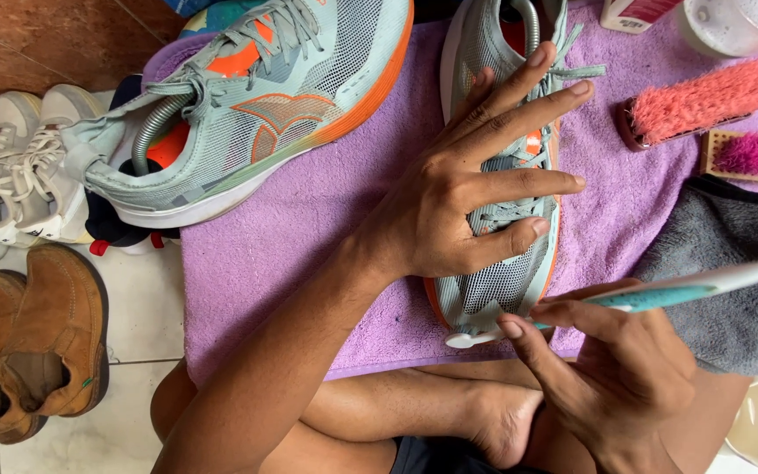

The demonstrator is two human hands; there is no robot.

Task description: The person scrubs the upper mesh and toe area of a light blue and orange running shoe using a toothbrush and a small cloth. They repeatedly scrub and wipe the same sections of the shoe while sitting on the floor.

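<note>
Purple terry towel [309, 228] covers the work area, its left edge ending at white floor tiles [146, 316], bare towel open between the two shoes. Grey fleece cloth [730, 263] overlaps the towel's right side. Pale teal mesh running shoe with orange sole [506, 290] lies lengthwise mid-towel, toe toward the person; matching second shoe [256, 105] lies angled at upper left, heel hanging past the towel edge. Brown leather ankle boots [37, 342] sit on tiles lower left, white sneakers [10, 175] above them. Left hand [458, 202] rests flat on the near shoe's laces, fingers spread wide, pressing it down. Right hand [616, 360] pinches a teal-and-white toothbrush [660, 294], fingers closed around the handle, head touching the shoe's toe edge. Pink bristle brush [699, 101] and magenta bristle brush [756, 156] lie upper right, apart from the hands.
</note>
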